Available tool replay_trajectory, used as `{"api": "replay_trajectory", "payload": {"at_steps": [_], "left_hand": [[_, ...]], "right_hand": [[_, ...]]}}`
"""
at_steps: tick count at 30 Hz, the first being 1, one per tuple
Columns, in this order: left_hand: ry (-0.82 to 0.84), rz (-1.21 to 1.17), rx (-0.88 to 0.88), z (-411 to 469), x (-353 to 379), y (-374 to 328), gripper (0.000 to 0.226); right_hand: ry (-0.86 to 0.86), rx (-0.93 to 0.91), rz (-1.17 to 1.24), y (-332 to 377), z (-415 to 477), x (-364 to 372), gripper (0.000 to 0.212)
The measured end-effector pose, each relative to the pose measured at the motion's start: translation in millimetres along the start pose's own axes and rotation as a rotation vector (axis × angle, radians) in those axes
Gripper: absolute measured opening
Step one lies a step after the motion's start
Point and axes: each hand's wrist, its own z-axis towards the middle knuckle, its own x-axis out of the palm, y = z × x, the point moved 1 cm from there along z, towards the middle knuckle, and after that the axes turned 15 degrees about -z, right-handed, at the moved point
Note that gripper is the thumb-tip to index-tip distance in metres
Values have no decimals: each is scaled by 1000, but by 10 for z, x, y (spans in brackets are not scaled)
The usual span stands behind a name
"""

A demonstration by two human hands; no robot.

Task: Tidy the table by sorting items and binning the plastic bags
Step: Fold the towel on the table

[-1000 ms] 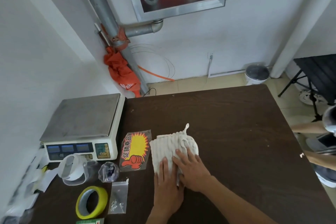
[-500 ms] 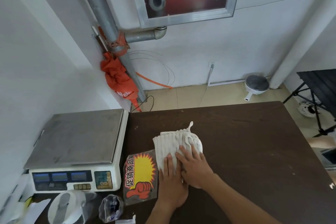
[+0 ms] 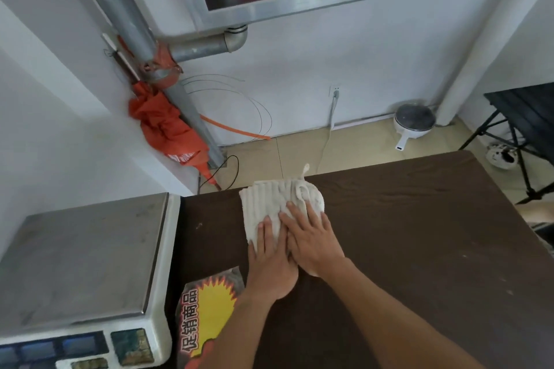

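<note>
Right of the scale (image 3: pixel 84 255), the folded white cloth (image 3: pixel 275 204) lies at the table's (image 3: pixel 419 234) far edge under the left hand (image 3: pixel 271 260) and right hand (image 3: pixel 313 244), fingers straight and pressing flat, so 1 forward shove could tip it onto the floor.

- The table (image 3: pixel 419 234): dark wood-grain top, matt, with pale scuffs.
- The cloth (image 3: pixel 269 204) at the table's far edge: off-white ribbed fabric, soft and matt.
- The plastic sleeve (image 3: pixel 209 308) on the table's near left: clear and glossy over a printed sign.
- The scale pan (image 3: pixel 84 255) at the table's left side: brushed metal, dull sheen, faint scratches.
- The scale housing (image 3: pixel 162 335): smooth white plastic.
- The pipe (image 3: pixel 192 117) beyond the table: dull grey metal.
</note>
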Motion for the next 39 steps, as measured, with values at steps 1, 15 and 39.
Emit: {"api": "replay_trajectory", "payload": {"at_steps": [1,15,39], "left_hand": [[-4,4,10,39,2,-31,82],[58,40,119,286,374,-912,84],[59,228,412,471,1400,-2763,85]], "right_hand": [[-13,9,0,-47,19,24,74],[-29,147,9,-1029,-375,112,58],[-29,439,60,-2819,-1573,302,60]]}}
